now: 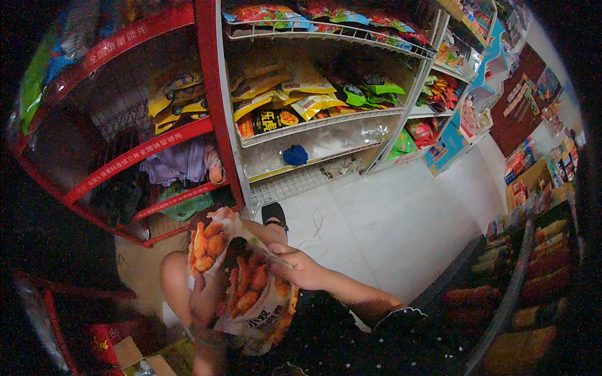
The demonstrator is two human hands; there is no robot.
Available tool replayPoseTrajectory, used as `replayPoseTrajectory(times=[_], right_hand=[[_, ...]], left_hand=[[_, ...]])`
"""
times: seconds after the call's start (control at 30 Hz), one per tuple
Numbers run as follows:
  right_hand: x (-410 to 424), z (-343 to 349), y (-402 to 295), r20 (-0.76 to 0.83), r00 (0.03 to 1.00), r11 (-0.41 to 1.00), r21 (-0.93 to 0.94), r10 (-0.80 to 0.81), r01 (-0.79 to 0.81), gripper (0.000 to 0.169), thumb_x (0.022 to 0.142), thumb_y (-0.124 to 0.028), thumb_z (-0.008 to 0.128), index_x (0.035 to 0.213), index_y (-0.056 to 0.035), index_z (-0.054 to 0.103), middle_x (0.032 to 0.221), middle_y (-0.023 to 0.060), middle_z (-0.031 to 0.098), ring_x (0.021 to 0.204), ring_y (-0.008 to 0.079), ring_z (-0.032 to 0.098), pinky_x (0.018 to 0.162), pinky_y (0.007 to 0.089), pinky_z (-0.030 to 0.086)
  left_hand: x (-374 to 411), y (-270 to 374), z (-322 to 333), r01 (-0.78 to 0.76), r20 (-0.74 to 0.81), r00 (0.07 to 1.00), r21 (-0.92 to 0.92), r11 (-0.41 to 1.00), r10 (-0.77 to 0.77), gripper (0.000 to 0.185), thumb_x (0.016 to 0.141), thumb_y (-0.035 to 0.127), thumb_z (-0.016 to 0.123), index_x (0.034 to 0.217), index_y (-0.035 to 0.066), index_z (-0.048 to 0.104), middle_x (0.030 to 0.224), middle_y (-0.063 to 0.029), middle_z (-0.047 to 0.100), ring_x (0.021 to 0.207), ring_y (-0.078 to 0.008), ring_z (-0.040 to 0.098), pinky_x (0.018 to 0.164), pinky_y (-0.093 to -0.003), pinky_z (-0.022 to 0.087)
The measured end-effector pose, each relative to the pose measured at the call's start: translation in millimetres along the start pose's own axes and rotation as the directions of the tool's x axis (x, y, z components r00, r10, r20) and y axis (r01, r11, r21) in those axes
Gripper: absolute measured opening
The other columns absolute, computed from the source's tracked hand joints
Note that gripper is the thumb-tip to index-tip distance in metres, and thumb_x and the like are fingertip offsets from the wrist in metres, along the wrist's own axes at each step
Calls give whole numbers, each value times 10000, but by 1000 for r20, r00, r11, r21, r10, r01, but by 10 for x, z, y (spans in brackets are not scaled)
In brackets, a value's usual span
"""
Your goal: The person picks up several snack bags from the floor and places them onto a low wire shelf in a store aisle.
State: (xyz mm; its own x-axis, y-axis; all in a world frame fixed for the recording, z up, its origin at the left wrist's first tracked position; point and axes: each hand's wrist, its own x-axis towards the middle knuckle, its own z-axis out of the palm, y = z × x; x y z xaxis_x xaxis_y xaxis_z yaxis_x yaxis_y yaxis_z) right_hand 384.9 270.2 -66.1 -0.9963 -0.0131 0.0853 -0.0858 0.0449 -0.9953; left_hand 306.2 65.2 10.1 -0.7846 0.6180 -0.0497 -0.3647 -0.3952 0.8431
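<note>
My right hand (pixel 301 267) grips the upper right edge of snack bags printed with pictures of fried food. Lower left, my left hand (pixel 207 296) is dim and partly in shadow, with its fingers around the same bunch. The front snack bag (pixel 251 293) bears dark writing and is partly in shadow. Behind it on the left, another snack bag (pixel 209 246) shows orange fried pieces. How many bags are in the bunch cannot be told. They are held above my lap, close to my bare knee (pixel 174 277).
A red-framed rack (pixel 207 94) stands left. Beside it, a white wire shelf (pixel 324 123) carries yellow and green snack packets, with a blue scrunched item (pixel 295 155) below. Stocked shelves line the right. A loose string (pixel 316 225) lies on the tiled floor (pixel 390 225).
</note>
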Motion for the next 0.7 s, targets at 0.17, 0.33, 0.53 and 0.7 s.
replayPoseTrajectory(times=[0.17, 0.33, 0.53, 0.7], right_hand=[[-81, -75, -78, 30, 993, 994, -7, -110, 110, 251, 945, -175, 502, 1089, 8, 598, 1186, 49, 521, 1053, 136, 480, 904, 301, 407], [-106, -45, -16, 6, 1000, 995, 103, -3, 3, 183, 906, -145, 532, 973, -51, 673, 1255, 102, 547, 1281, 249, 375, 1069, 405, 247], [-75, 81, -57, -82, 985, 978, 160, 152, -138, 160, 914, -159, 554, 920, -12, 618, 1076, 52, 572, 978, 130, 512, 874, 294, 409], [-39, 38, 48, -298, 876, 891, 374, 379, -258, 228, 943, -245, 532, 971, -40, 627, 873, 0, 633, 750, 89, 576, 697, 244, 475]], left_hand=[[-49, 48, -107, 28, 22, 999, 71, 997, -29, 618, 958, 465, 360, 1377, 12, 324, 1375, -158, 420, 1249, -301, 430, 1051, -428, 330], [-52, 55, -180, 9, 32, 999, 78, 997, -11, 611, 964, 458, 350, 1383, 14, 315, 1380, -157, 415, 1256, -303, 424, 1054, -434, 327], [-76, 84, -238, -57, 5, 998, 110, 992, 57, 603, 972, 449, 338, 1391, 16, 304, 1387, -155, 408, 1264, -305, 417, 1058, -441, 323], [-52, 142, -315, -93, 13, 996, -22, 995, 93, 573, 985, 414, 317, 1397, 17, 290, 1391, -150, 404, 1269, -305, 413, 1060, -447, 324]])
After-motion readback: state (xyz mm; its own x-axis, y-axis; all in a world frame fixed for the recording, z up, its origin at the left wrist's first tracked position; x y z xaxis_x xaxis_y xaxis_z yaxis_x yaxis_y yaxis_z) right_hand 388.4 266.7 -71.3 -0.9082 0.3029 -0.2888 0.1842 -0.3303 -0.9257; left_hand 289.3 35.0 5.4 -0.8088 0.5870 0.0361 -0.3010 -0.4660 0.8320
